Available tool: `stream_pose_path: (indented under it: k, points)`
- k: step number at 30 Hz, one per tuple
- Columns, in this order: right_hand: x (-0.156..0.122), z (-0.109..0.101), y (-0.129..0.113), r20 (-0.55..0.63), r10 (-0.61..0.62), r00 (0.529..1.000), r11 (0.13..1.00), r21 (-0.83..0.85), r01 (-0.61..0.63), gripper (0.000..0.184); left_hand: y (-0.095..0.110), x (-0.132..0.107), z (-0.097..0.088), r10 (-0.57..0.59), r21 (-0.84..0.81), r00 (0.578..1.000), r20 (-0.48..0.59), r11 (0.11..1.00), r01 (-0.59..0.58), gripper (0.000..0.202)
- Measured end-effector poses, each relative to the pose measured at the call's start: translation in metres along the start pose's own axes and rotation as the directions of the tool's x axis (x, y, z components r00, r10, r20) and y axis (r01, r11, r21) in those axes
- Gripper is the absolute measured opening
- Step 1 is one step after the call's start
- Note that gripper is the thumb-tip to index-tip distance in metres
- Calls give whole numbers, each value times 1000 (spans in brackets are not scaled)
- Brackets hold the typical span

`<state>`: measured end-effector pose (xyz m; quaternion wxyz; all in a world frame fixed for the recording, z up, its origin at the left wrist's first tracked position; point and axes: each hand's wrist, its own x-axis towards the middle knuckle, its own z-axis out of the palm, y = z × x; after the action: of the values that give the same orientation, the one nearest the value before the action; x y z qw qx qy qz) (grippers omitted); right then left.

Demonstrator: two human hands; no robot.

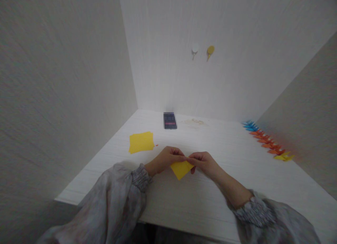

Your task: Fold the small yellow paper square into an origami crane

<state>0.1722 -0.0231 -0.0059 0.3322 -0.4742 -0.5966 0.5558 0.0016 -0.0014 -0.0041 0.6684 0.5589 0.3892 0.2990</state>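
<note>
A folded piece of yellow origami paper (pixel 181 170) is held between my two hands, above the near middle of the white table. My left hand (pixel 171 158), with a ring on one finger, pinches its upper left edge. At the upper right corner my right hand (pixel 201 161) grips the same paper, thumb and fingertips closed on it. The two sets of fingertips almost meet at the top edge. One corner of the paper points down toward me. Parts of the paper lie hidden behind the fingers.
Left of my hands lies a stack of yellow paper sheets (pixel 141 142), with a tiny orange scrap (pixel 157 145) beside it. A dark blurred phone-like object (pixel 170 121) rests near the back wall. Folded paper cranes (pixel 267 141), blue, orange and yellow, line the right wall. Two hooks (pixel 210 50) hang on the back wall.
</note>
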Motion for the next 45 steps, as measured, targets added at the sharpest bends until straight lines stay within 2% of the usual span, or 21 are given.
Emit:
stream_pose_path:
  k: [11,16,20,27,35,42,45]
  points:
    - [0,0,-4,39,3,999,982,186,-10,24,-3,2,-2,34,-1,999,-21,999,-34,19]
    - [1,-2,-3,48,39,998,981,187,-47,26,-5,4,-3,51,22,997,-53,999,-50,22]
    - [2,-8,-2,-1,32,999,984,174,-31,26,-3,5,-4,50,18,996,-75,999,-49,19]
    - [6,-21,0,-110,-7,994,967,251,34,33,2,2,-5,83,10,988,-129,997,-83,16]
    - [3,-13,-2,-57,-18,998,991,132,26,26,0,3,-5,69,15,991,-116,998,-67,18]
    - [1,-16,-4,-16,26,1000,995,99,-24,27,1,2,-4,56,37,991,-123,998,-51,18]
    - [0,-20,-4,-21,-2,1000,994,105,4,28,0,3,-5,52,20,991,-120,999,-50,18]
